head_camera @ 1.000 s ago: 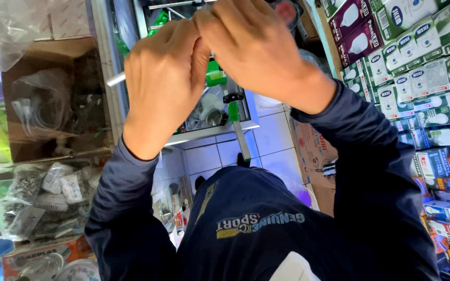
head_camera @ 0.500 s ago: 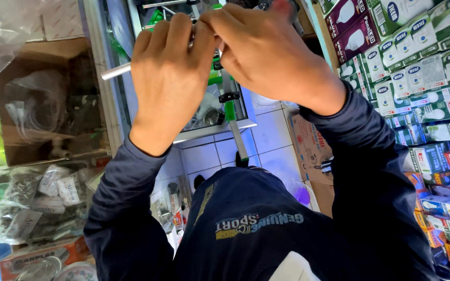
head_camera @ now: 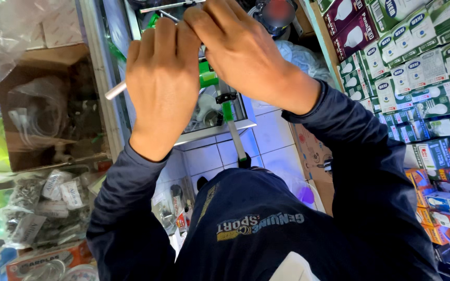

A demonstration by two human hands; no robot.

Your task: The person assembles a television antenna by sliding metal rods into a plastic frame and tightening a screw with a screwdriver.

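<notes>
My left hand point(head_camera: 162, 88) is closed around a thin white tube point(head_camera: 115, 92), whose end sticks out to the left below my knuckles. My right hand point(head_camera: 240, 47) sits right beside it, fingers curled down over the left fingertips, apparently on the same tube; that grip is hidden. Under both hands a green fitting point(head_camera: 208, 78) shows, and a green and white stick point(head_camera: 234, 130) with a black clamp hangs down from it. Both arms wear dark blue sleeves.
A glass counter with a metal frame point(head_camera: 212, 132) lies below the hands. A cardboard box point(head_camera: 42, 104) of bagged parts stands at the left, with more small bags point(head_camera: 42, 203) under it. Stacked bulb boxes point(head_camera: 412, 78) fill the right side. White floor tiles point(head_camera: 266, 140) show beneath.
Both hands have shifted slightly, and my left hand has turned so its back faces the camera with the fingers laid flatter. The white tube's end stays out at the left.
</notes>
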